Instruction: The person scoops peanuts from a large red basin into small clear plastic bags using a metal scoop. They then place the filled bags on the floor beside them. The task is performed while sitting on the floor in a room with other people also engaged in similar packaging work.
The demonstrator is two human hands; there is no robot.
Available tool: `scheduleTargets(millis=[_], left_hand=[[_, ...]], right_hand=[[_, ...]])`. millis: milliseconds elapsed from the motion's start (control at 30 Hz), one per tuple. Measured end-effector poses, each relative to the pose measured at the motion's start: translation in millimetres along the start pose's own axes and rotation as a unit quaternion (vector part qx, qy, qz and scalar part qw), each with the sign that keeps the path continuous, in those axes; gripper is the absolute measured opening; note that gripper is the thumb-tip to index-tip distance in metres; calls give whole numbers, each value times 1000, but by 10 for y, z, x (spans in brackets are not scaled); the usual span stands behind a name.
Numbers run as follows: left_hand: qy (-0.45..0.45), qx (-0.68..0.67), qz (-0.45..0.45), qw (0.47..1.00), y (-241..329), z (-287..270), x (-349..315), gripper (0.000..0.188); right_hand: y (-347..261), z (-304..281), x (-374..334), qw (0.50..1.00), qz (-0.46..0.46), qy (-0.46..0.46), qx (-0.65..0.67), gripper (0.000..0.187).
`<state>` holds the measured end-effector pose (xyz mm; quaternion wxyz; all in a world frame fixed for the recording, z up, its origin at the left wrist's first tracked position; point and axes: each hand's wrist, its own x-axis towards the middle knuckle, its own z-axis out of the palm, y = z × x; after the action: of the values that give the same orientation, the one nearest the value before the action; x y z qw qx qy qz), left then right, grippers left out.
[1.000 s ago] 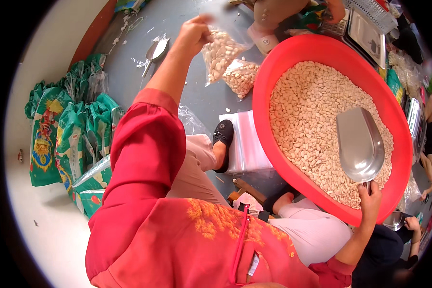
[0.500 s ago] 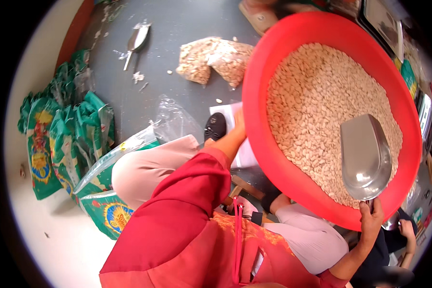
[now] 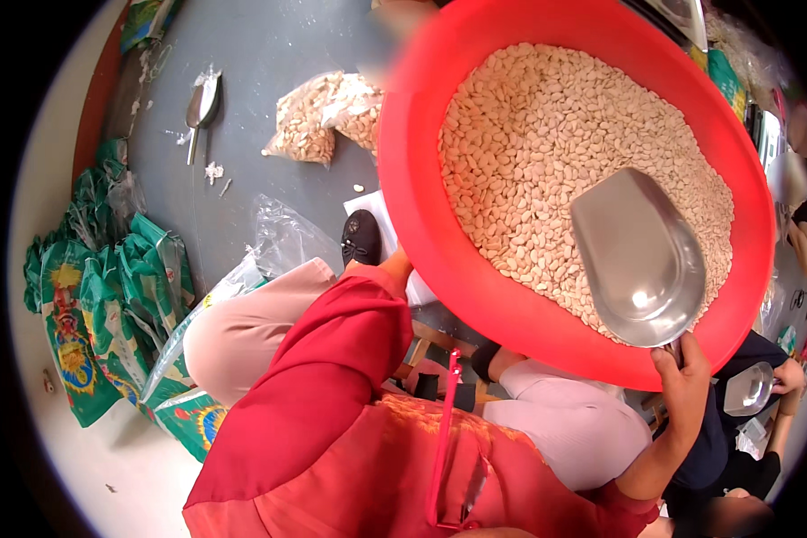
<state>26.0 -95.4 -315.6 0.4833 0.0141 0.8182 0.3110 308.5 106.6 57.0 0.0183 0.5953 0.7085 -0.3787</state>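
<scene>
A large red basin (image 3: 430, 215) holds a broad bed of pale, flat seeds or beans (image 3: 529, 152); their exact kind is unclear. My right hand (image 3: 686, 381) closes round the short handle of a metal scoop (image 3: 641, 260) at the basin's near right rim. The scoop lies over the seeds, and none show on its shiny metal. At the basin's left side, my left hand (image 3: 396, 264) passes behind the rim; only the wrist area shows and its fingers are hidden.
Clear bags of seeds (image 3: 309, 121) and a second scoop (image 3: 203, 103) lie on the grey floor. Green printed bags (image 3: 85, 332) are piled at left, beside a clear plastic bag (image 3: 291, 235). Another person's hand (image 3: 788, 377) holds a scoop (image 3: 749, 390) at right.
The whole view has shifted. The basin has moved left and upward in the picture, with the scoop and my right hand along with it. Less of my left hand shows beside the rim.
</scene>
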Motion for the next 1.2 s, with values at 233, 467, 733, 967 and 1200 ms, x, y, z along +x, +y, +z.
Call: scheduleTargets(millis=[233,467,733,967,1200], left_hand=[[74,-293,233,924,1251,-926,-436,10],[-22,-155,420,894,2448,-1675,-1796,13],[-137,-119,455,872,2668,-1633,-2226,7],[-124,71,542,828,2630,-1012,-1900,8],[-112,182,548,809,2583,-911,-2136,13]], right_hand=[[-15,-66,-198,980,-61,-19,-187,24],[89,65,-181,955,-94,48,-278,25],[383,700,239,808,-110,-17,-579,18],[632,1219,447,787,-100,-67,-605,20],[323,1800,512,821,15,-68,-567,23]])
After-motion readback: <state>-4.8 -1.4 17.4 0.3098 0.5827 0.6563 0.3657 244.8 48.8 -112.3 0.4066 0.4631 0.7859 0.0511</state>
